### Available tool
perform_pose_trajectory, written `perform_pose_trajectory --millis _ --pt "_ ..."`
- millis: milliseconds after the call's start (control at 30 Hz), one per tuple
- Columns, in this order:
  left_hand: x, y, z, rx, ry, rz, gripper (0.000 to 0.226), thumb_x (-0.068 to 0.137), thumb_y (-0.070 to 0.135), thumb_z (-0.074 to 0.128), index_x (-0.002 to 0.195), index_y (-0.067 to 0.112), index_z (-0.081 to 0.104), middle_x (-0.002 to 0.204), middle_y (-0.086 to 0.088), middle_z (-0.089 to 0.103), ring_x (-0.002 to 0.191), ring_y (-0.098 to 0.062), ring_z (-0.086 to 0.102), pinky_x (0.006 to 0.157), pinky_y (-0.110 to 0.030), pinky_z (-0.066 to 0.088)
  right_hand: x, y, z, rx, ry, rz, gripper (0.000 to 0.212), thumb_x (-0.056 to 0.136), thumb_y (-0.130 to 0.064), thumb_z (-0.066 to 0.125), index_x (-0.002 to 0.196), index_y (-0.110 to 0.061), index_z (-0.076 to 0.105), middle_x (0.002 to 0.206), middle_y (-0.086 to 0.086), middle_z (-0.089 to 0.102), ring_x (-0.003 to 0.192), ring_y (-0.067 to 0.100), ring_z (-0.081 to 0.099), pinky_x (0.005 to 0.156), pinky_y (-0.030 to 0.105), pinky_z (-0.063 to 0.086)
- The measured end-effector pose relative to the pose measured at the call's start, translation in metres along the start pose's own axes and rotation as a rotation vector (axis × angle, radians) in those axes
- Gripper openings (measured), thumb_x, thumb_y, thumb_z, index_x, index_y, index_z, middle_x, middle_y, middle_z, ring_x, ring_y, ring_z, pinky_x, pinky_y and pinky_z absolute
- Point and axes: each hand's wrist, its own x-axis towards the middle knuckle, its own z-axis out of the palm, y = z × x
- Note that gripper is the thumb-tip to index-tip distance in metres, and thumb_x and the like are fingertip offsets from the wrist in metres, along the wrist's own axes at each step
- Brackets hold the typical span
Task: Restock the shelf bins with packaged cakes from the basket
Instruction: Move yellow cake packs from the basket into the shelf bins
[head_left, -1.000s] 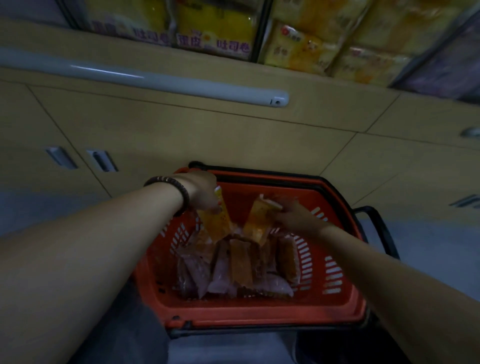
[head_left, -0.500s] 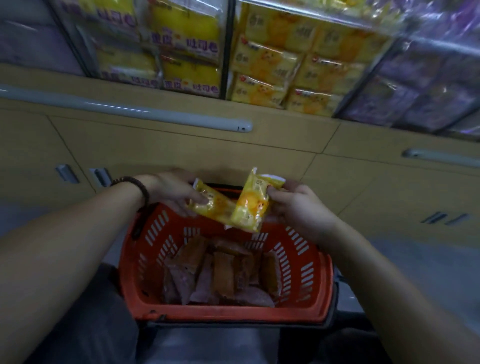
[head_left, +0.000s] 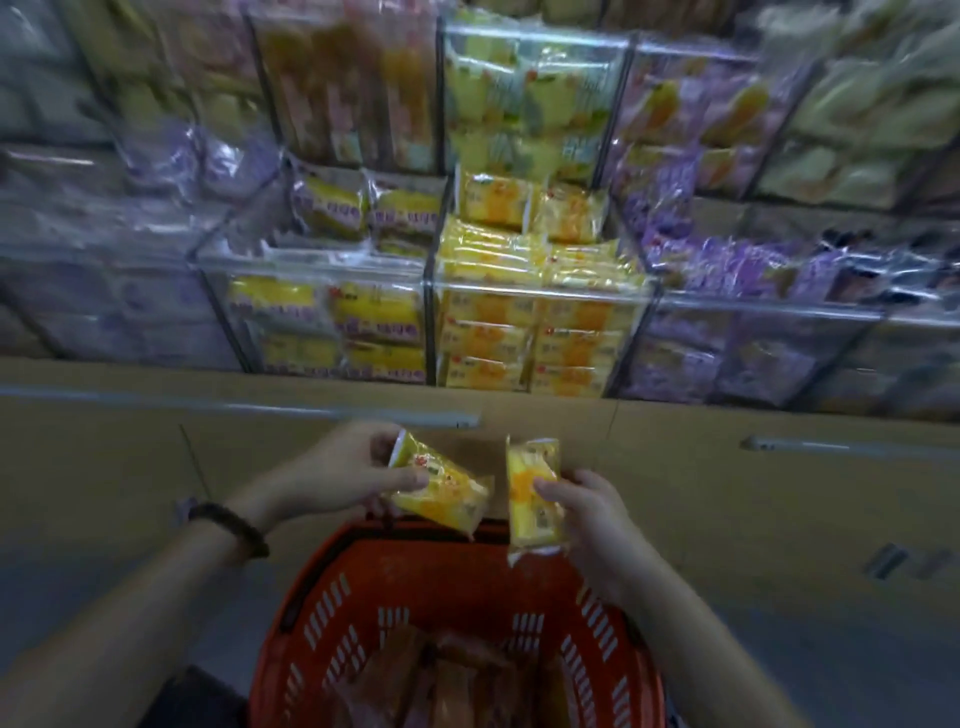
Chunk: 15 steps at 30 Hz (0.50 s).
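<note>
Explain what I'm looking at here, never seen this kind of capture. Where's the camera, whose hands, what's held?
No robot here. A person wears one wide-angle camera on the head, looking forward and down, so the arms entering from the bottom are their own. The left hand, with a dark bead bracelet on the wrist, holds one yellow cake packet. The right hand holds a second yellow packet. Both are held above the far rim of a red basket with more packets inside, too dim to identify. Ahead, clear shelf bins hold stacked packets; the middle bin's yellow ones look like the two in hand. The frame is blurred, so labels are unreadable.
</note>
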Motion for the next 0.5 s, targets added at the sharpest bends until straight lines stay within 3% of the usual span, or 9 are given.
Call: perform_pose_trajectory --millis 33,100,133,200,300,400,500 --pt "-0.001 0.011 -0.007 0.008 -0.023 0.027 0.020 0.095 0.025 0.080 0.104 0.010 0.072 0.098 -0.008 0.081 0.082 -0.030 0.081 0.074 -0.049 0.066 -0.004 -0.004 0.000 -0.024 0.021 -0.059 0.029 0.089 -0.002 0.074 0.115 -0.004 0.063 0.096 0.013 0.076 0.081 0.029 0.076 0.069 0.045 0.061" --pt "-0.004 0.036 -0.024 0.043 -0.053 0.084 0.017 0.095 0.025 0.079 0.106 0.012 0.074 0.100 -0.005 0.081 0.086 -0.028 0.080 0.072 -0.042 0.066 -0.014 -0.014 0.002 -0.146 0.021 -0.185 0.044 0.081 0.001 0.079 0.121 -0.011 0.064 0.103 0.010 0.080 0.094 0.029 0.077 0.082 0.046 0.062" --pt "-0.006 0.048 -0.034 0.063 -0.056 0.114 0.016 0.096 0.024 0.078 0.107 0.014 0.075 0.101 -0.003 0.081 0.088 -0.026 0.080 0.073 -0.041 0.066 -0.019 -0.020 0.003 -0.210 -0.001 -0.236 0.051 0.078 -0.002 0.082 0.125 -0.010 0.064 0.107 0.010 0.079 0.099 0.029 0.076 0.082 0.042 0.061" --pt "-0.007 0.077 -0.054 0.091 -0.046 0.188 0.015 0.095 0.025 0.078 0.107 0.016 0.077 0.104 -0.003 0.081 0.094 -0.024 0.079 0.078 -0.045 0.066 -0.027 -0.040 0.001 -0.299 -0.045 -0.356 0.045 0.083 -0.001 0.081 0.125 -0.009 0.066 0.108 0.010 0.079 0.097 0.026 0.074 0.077 0.032 0.059" --pt "-0.004 0.117 -0.084 0.086 0.079 0.299 0.021 0.085 0.029 0.082 0.104 0.020 0.082 0.108 -0.002 0.081 0.099 -0.022 0.078 0.083 -0.046 0.066 -0.034 -0.088 -0.003 -0.434 -0.074 -0.571 0.037 0.090 0.008 0.072 0.122 -0.011 0.068 0.102 0.007 0.077 0.088 0.018 0.073 0.069 0.027 0.056" --pt "0.017 0.150 -0.107 0.025 0.197 0.379 0.029 0.080 0.033 0.081 0.105 0.017 0.081 0.106 -0.008 0.081 0.098 -0.028 0.078 0.084 -0.046 0.066 -0.041 -0.147 -0.001 -0.586 -0.045 -0.748 0.040 0.093 0.003 0.072 0.129 -0.014 0.067 0.111 0.005 0.077 0.102 0.019 0.074 0.080 0.033 0.062" --pt "0.057 0.170 -0.119 -0.091 0.309 0.377 0.026 0.088 0.022 0.079 0.111 0.010 0.078 0.104 -0.011 0.081 0.099 -0.036 0.077 0.082 -0.042 0.065 -0.037 -0.197 0.006 -0.712 0.073 -0.839 0.043 0.095 -0.010 0.075 0.135 -0.022 0.066 0.114 -0.004 0.074 0.107 0.017 0.072 0.085 0.039 0.064"
